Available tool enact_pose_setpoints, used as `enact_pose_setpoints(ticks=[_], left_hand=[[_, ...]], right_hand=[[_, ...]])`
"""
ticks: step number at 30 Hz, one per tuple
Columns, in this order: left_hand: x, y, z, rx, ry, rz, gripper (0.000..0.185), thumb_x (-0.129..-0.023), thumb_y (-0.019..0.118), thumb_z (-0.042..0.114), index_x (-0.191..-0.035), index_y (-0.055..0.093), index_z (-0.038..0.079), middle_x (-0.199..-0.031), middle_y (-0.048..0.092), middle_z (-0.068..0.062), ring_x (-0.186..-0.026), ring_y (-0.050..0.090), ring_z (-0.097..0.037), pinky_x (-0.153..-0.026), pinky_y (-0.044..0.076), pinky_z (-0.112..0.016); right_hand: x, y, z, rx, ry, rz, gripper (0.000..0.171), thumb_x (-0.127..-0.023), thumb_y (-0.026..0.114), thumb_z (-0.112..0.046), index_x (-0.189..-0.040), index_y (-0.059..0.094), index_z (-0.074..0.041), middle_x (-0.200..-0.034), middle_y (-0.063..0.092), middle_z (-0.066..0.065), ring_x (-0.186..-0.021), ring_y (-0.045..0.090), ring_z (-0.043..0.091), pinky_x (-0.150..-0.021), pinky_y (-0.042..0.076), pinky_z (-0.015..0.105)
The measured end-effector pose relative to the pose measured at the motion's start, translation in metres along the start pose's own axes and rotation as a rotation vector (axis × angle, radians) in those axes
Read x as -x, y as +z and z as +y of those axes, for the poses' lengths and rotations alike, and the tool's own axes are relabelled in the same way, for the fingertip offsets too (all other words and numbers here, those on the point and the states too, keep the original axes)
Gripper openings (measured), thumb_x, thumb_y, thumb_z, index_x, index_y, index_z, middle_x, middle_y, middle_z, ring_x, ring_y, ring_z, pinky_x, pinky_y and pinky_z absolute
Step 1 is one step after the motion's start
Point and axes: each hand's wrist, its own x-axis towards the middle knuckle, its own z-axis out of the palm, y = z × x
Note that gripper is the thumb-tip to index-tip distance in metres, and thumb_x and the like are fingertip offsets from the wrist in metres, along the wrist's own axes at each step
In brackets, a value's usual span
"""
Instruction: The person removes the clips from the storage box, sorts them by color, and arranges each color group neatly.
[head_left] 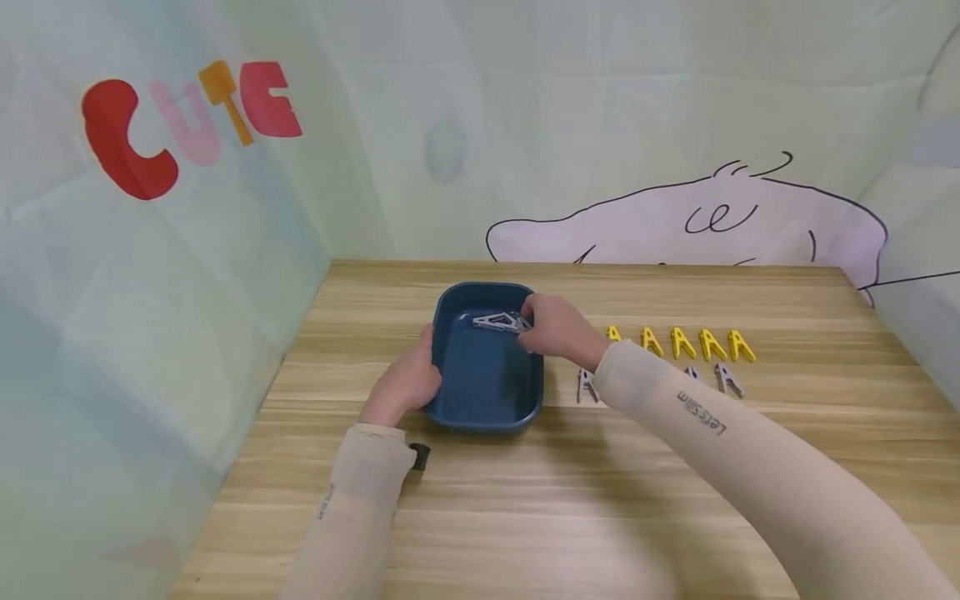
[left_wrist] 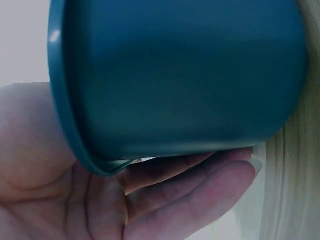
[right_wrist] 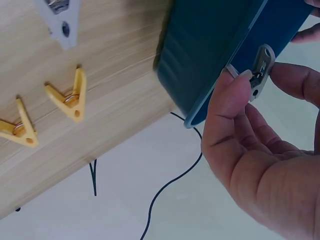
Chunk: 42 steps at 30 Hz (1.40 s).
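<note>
Tub: a dark blue tub [head_left: 487,392] sits on the worktop [head_left: 525,517] near the middle, its long axis running near to far.
Left hand: the left hand [head_left: 405,385] rests against the tub's left wall with straight, relaxed fingers [left_wrist: 200,185] laid along the outside under the rim; it steadies rather than grips.
Right hand: the right hand [head_left: 557,331] reaches in over the far right rim and pinches a grey clip [head_left: 497,322] between thumb and fingers [right_wrist: 235,100].
Clip position: the grey clip hangs inside the far end of the tub, close to the far right wall, its long axis lying roughly left to right.
Key relation: the clip is already at the right hand, with the tub floor directly below it; the left hand is on the opposite wall, farther from the clip.
Other clips: a row of yellow clips [head_left: 678,343] lies right of the tub, and a few more grey clips [head_left: 726,378] lie just nearer than that row.
</note>
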Motion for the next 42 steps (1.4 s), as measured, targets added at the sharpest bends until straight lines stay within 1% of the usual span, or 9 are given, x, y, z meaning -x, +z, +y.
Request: enact_pose_setpoints(ticks=[5, 8, 12, 15, 20, 27, 32, 38, 42], left_hand=[[-0.001, 0.001, 0.0, 0.004, 0.007, -0.004, 0.07, -0.097, 0.034, 0.006, -0.16, 0.002, 0.008, -0.13, 0.053, -0.022, -0.061, 0.055, -0.023, -0.058, 0.044, -0.036], [-0.001, 0.002, -0.001, 0.005, 0.014, -0.008, 0.07, -0.097, 0.034, 0.006, -0.159, 0.001, 0.007, -0.134, 0.05, -0.022, -0.058, 0.053, -0.023, -0.056, 0.044, -0.036], [-0.002, 0.002, -0.001, -0.007, 0.022, -0.005, 0.07, -0.097, 0.034, 0.005, -0.159, 0.002, 0.004, -0.144, 0.044, -0.021, -0.064, 0.054, -0.024, -0.06, 0.044, -0.036], [-0.002, 0.001, -0.001, -0.005, 0.014, -0.005, 0.069, -0.098, 0.034, 0.006, -0.159, 0.002, 0.004, -0.145, 0.043, -0.021, -0.068, 0.055, -0.025, -0.062, 0.044, -0.036], [-0.002, 0.001, 0.0, 0.016, -0.004, -0.012, 0.069, -0.098, 0.034, 0.005, -0.159, 0.001, 0.006, -0.139, 0.046, -0.022, -0.063, 0.054, -0.025, -0.059, 0.044, -0.036], [-0.001, 0.0, 0.001, 0.03, -0.006, -0.013, 0.069, -0.098, 0.033, 0.005, -0.159, 0.001, 0.006, -0.138, 0.045, -0.021, -0.059, 0.052, -0.024, -0.058, 0.044, -0.035], [-0.002, 0.002, -0.002, 0.033, 0.002, -0.008, 0.069, -0.098, 0.033, 0.006, -0.159, 0.002, 0.006, -0.129, 0.05, -0.022, -0.057, 0.052, -0.023, -0.056, 0.044, -0.035], [-0.003, 0.002, -0.003, 0.026, 0.016, -0.004, 0.068, -0.098, 0.033, 0.006, -0.159, 0.003, 0.005, -0.139, 0.045, -0.021, -0.059, 0.052, -0.023, -0.058, 0.043, -0.036], [-0.001, 0.001, -0.002, 0.026, 0.008, -0.006, 0.068, -0.098, 0.033, 0.006, -0.159, 0.003, 0.005, -0.139, 0.045, -0.022, -0.058, 0.051, -0.023, -0.057, 0.043, -0.036]], right_hand=[[0.007, -0.005, 0.009, 0.025, -0.003, 0.044, 0.037, -0.086, 0.067, -0.012, -0.119, 0.062, 0.004, -0.109, 0.067, 0.016, -0.078, 0.061, 0.021, -0.071, 0.051, 0.034], [0.012, -0.009, 0.017, 0.029, 0.005, 0.059, 0.037, -0.086, 0.066, -0.013, -0.119, 0.062, 0.005, -0.101, 0.068, 0.015, -0.075, 0.06, 0.022, -0.068, 0.05, 0.035], [0.018, -0.015, 0.03, 0.01, 0.039, 0.063, 0.039, -0.087, 0.066, -0.013, -0.12, 0.061, 0.006, -0.092, 0.068, 0.012, -0.073, 0.061, 0.021, -0.065, 0.05, 0.034], [0.023, -0.02, 0.041, -0.008, 0.07, 0.064, 0.039, -0.087, 0.065, -0.012, -0.121, 0.06, 0.006, -0.089, 0.069, 0.012, -0.072, 0.063, 0.02, -0.063, 0.05, 0.033], [0.031, -0.027, 0.06, -0.041, 0.125, 0.052, 0.04, -0.089, 0.063, -0.012, -0.124, 0.057, 0.007, -0.092, 0.069, 0.014, -0.072, 0.064, 0.02, -0.061, 0.051, 0.031], [0.043, -0.038, 0.087, -0.035, 0.161, 0.078, 0.042, -0.089, 0.062, -0.013, -0.123, 0.057, 0.011, -0.095, 0.069, 0.019, -0.073, 0.064, 0.023, -0.06, 0.051, 0.032], [0.052, -0.046, 0.106, -0.035, 0.195, 0.105, 0.043, -0.089, 0.061, -0.014, -0.124, 0.056, 0.011, -0.098, 0.068, 0.022, -0.074, 0.064, 0.024, -0.06, 0.052, 0.034], [0.066, -0.052, 0.143, -0.03, 0.24, 0.131, 0.047, -0.09, 0.06, -0.016, -0.125, 0.053, 0.014, -0.101, 0.067, 0.025, -0.08, 0.065, 0.027, -0.064, 0.052, 0.037], [0.078, -0.057, 0.168, -0.017, 0.271, 0.153, 0.05, -0.09, 0.058, -0.016, -0.126, 0.051, 0.018, -0.107, 0.064, 0.031, -0.085, 0.064, 0.033, -0.065, 0.053, 0.04]])
